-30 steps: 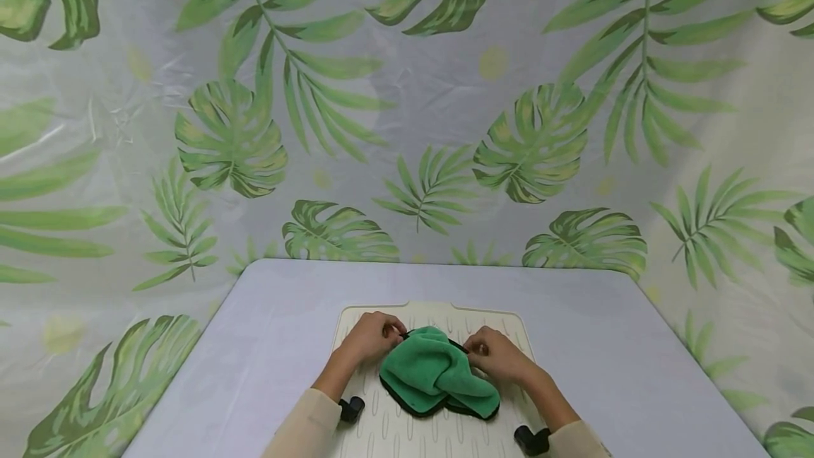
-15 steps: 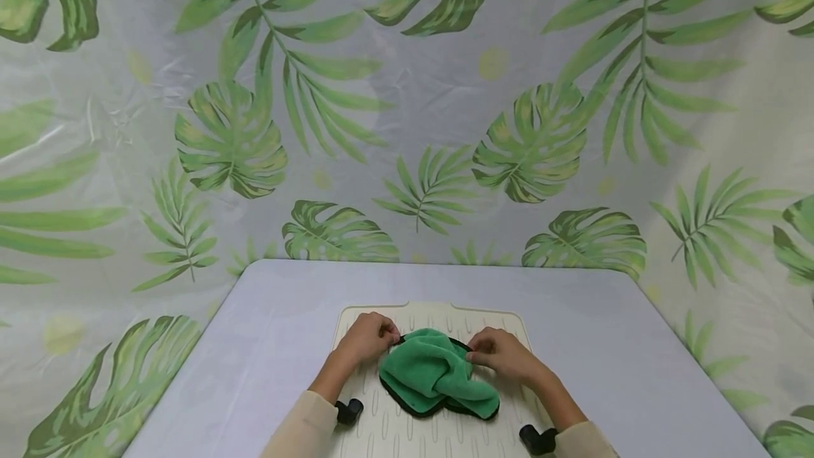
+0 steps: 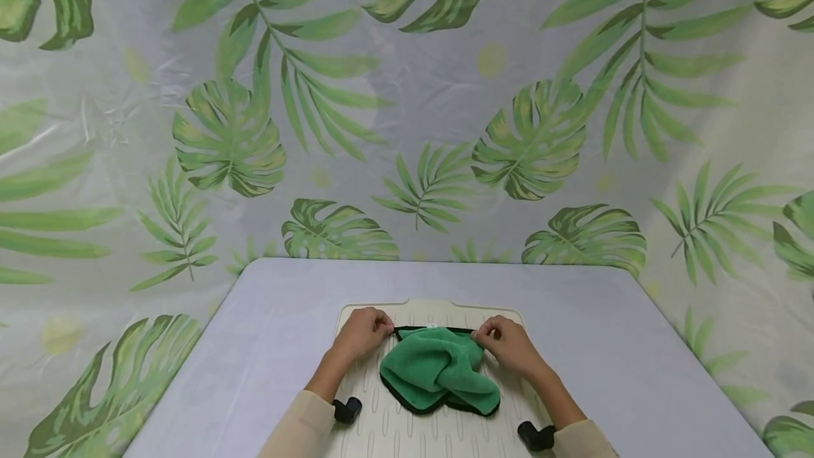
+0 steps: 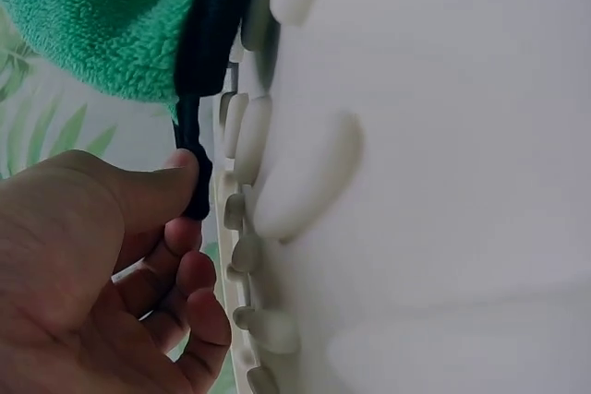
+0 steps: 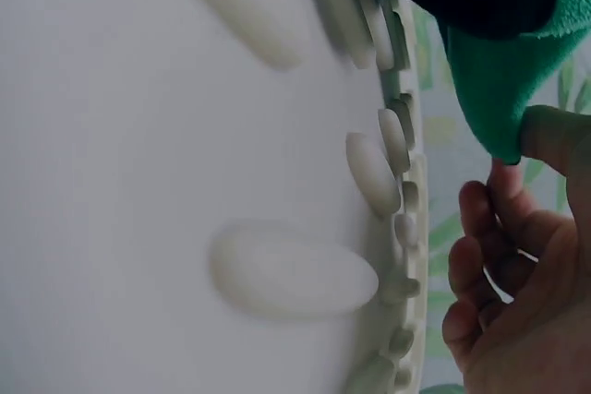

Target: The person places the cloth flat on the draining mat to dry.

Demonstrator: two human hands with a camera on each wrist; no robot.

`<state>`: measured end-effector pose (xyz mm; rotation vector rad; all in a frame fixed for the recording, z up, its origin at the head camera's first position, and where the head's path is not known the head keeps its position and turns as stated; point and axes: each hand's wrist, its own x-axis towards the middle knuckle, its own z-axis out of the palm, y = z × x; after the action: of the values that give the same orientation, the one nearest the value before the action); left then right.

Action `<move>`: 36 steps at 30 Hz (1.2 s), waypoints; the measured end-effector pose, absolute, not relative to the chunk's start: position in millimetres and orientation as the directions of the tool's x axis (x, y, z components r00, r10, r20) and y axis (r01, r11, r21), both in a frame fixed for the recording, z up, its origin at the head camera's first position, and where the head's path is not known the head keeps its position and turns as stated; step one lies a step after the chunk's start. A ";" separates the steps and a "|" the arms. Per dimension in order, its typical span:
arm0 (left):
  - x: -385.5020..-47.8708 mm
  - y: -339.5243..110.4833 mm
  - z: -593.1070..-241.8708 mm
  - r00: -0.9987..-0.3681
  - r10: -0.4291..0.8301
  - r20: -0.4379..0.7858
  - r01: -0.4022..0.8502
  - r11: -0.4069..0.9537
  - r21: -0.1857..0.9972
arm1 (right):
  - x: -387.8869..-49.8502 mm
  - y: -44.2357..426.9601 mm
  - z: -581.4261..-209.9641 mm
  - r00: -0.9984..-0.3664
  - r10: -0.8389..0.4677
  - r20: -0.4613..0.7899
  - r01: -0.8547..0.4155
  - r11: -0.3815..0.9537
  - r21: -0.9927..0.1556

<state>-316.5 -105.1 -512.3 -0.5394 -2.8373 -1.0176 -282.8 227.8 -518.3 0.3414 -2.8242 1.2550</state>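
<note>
A green cloth (image 3: 432, 366) with black edging lies bunched in loose folds on a cream ribbed mat. Its far edge runs nearly straight between the two hands, with a small white tag (image 3: 432, 325) near the middle. My left hand (image 3: 367, 333) pinches the far left corner between thumb and fingertips; in the left wrist view that black edging (image 4: 191, 149) shows in the pinch. My right hand (image 3: 509, 343) pinches the far right corner, and the right wrist view shows the green corner (image 5: 499, 108) between thumb and finger. The near part of the cloth stays crumpled.
The cream mat (image 3: 388, 437) has raised oval ridges and a lip around its rim. It lies on a pale table (image 3: 286, 316). Behind the table hangs a leaf-patterned sheet (image 3: 420, 119). Each wrist carries a small black camera (image 3: 346, 410).
The hands have moved slightly apart and away from the person. The cloth's far edge, slack and curved before, is now drawn out nearly straight, and its white tag shows.
</note>
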 end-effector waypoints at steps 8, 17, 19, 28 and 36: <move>-318.7 -108.3 -517.3 -0.958 0.202 0.204 0.284 0.771 0.570 | -285.2 228.0 -521.9 -0.946 -0.267 0.184 -0.318 0.653 -0.688; -313.1 -105.9 -516.2 -0.950 0.257 0.174 0.311 0.771 0.556 | -286.2 226.2 -523.3 -0.872 -0.418 0.255 -0.488 0.694 -0.529; -312.1 -104.9 -515.7 -0.948 0.266 0.174 0.318 0.770 0.553 | -286.5 225.3 -524.5 -0.870 -0.415 0.266 -0.492 0.702 -0.515; -308.8 -103.8 -515.8 -0.954 0.270 0.127 0.290 0.739 0.608 | -290.7 216.4 -530.3 -0.803 -0.511 0.307 -0.582 0.567 -0.583; -309.5 -103.6 -517.0 -0.956 0.266 0.121 0.282 0.733 0.619 | -291.1 213.6 -530.8 -0.713 -0.605 0.354 -0.689 0.516 -0.509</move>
<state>-309.5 -103.6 -517.0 -0.4595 -2.9021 -1.0418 -291.1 213.6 -530.8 1.1241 -2.6179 0.9692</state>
